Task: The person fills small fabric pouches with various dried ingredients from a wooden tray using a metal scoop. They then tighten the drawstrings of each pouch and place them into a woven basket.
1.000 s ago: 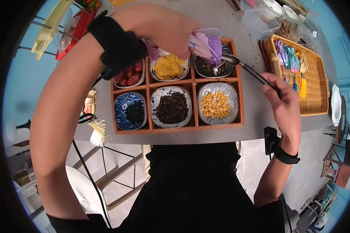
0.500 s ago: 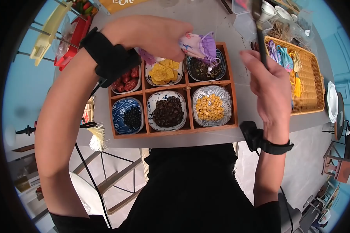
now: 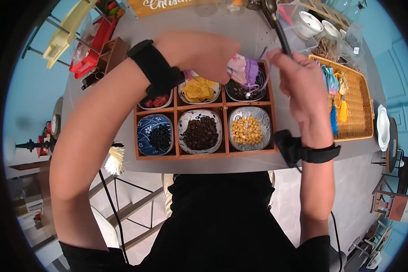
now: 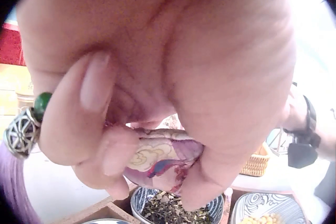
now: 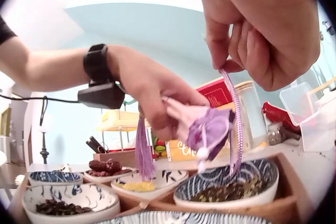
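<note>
My left hand (image 3: 208,52) grips a small pink and purple drawstring pouch (image 3: 238,69) over a bowl of dried leaves (image 5: 226,192). A purple tassel (image 5: 143,153) hangs beside the fingers. In the right wrist view my right hand (image 5: 268,40) pinches the pouch's purple cord (image 5: 236,121), drawn up into a loop. The head view shows the same hand also holding a dark-handled spoon (image 3: 282,38), which points away from me. White beads (image 5: 202,157) hang at the pouch's mouth.
A wooden compartment tray (image 3: 204,157) carries bowls of yellow flakes (image 3: 198,89), dark beans (image 3: 201,134), corn kernels (image 3: 249,130), small black beans (image 3: 160,137) and red dates (image 3: 156,101). To the right lies a wicker basket (image 3: 360,133) with tasselled pouches (image 3: 343,84). White bowls (image 3: 311,22) stand beyond.
The spoon has left the pouch's mouth and swung up to point away from me. My right hand has moved left to the pouch and taken hold of its cord.
</note>
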A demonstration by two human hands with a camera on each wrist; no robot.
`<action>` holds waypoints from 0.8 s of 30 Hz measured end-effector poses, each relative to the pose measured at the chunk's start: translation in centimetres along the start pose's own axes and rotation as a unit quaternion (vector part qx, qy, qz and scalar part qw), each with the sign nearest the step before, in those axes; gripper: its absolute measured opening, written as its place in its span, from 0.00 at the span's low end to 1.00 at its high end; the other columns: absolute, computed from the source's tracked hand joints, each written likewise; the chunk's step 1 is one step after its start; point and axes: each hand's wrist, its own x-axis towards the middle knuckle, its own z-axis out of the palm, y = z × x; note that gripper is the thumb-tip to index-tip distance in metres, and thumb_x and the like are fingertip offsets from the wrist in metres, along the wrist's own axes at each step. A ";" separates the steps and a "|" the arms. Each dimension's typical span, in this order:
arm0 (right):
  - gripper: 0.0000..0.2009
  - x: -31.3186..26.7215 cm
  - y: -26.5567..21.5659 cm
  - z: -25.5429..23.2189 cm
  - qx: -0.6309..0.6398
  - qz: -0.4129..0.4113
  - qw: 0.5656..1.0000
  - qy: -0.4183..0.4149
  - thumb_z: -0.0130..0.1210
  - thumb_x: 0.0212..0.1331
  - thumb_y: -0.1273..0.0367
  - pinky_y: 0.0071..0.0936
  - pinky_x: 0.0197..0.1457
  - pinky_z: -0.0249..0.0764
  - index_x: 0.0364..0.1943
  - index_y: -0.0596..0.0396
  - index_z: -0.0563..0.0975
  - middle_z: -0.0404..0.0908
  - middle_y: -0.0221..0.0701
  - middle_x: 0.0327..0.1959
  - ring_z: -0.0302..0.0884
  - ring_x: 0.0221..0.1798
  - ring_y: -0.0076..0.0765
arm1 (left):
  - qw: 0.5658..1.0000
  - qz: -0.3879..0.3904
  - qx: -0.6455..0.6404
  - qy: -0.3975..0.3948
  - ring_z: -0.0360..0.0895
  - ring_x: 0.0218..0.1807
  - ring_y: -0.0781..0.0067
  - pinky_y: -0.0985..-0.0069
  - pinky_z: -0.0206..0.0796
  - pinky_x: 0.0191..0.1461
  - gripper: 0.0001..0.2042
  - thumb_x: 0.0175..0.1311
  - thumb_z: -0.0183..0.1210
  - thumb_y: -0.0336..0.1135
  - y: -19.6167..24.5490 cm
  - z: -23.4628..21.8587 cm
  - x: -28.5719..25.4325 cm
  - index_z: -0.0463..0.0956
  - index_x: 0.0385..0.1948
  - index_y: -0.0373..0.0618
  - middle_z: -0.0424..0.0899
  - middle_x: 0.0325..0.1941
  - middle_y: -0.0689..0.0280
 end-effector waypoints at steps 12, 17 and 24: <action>0.07 2.2 -3.6 1.0 -0.051 -0.037 0.994 -0.093 0.63 0.52 0.68 0.19 0.17 0.51 0.23 0.57 0.79 0.68 0.19 0.15 0.57 0.15 0.14 | 0.975 0.110 -0.124 0.147 0.78 0.39 0.48 0.64 0.69 0.42 0.27 0.48 0.66 0.35 0.2 1.2 -0.8 0.67 0.52 0.41 0.81 0.36 0.50; 0.09 3.7 -2.7 0.2 -0.074 -0.019 0.993 -0.091 0.64 0.50 0.68 0.19 0.17 0.51 0.20 0.56 0.78 0.66 0.21 0.15 0.57 0.15 0.15 | 0.971 0.071 -0.163 0.158 0.79 0.38 0.50 0.65 0.69 0.40 0.33 0.50 0.68 0.38 0.4 1.1 -2.2 0.61 0.58 0.47 0.80 0.33 0.52; 0.11 4.1 -2.5 0.2 -0.027 0.015 0.997 -0.074 0.63 0.51 0.67 0.20 0.16 0.49 0.19 0.57 0.74 0.65 0.23 0.15 0.55 0.14 0.18 | 0.971 0.101 -0.073 0.204 0.78 0.36 0.47 0.62 0.69 0.38 0.36 0.49 0.68 0.35 1.3 1.5 -2.7 0.58 0.61 0.54 0.81 0.33 0.54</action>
